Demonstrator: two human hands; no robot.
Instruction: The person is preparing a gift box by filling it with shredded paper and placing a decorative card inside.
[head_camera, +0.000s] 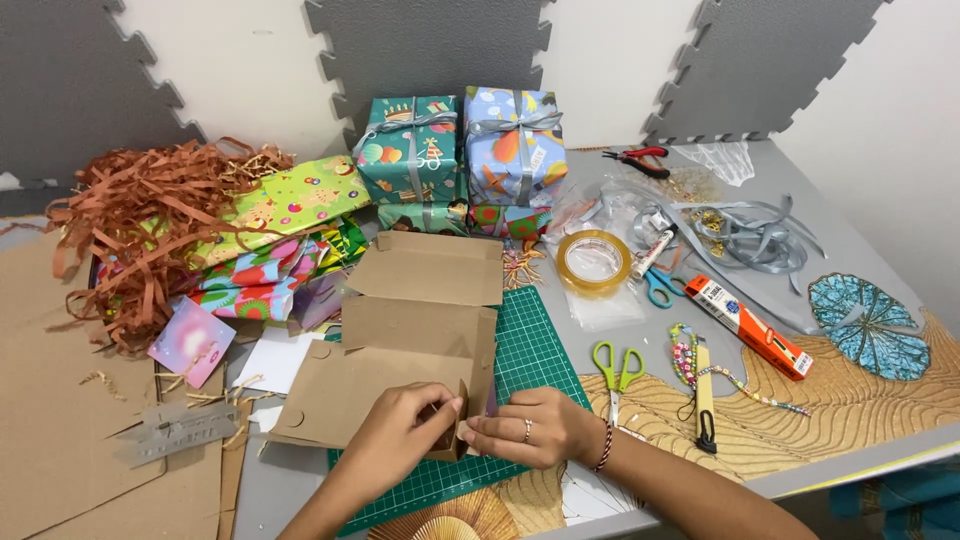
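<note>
At lower centre of the frame, the left hand (405, 420) and right hand (530, 428) each close a pinching grip on the near corner of the flat cardboard box blank (405, 345), both equally close. The blank lies on the green cutting mat (530, 345), its long axis running away toward upper centre. Green scissors (617, 368) lie just right; a tape roll (593, 262) and wrapped gift boxes (460, 150) stand beyond on the surface (850, 250), none obstructing.

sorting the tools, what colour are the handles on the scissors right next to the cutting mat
Lime green handles on the scissors, clearest in the head view.
</note>
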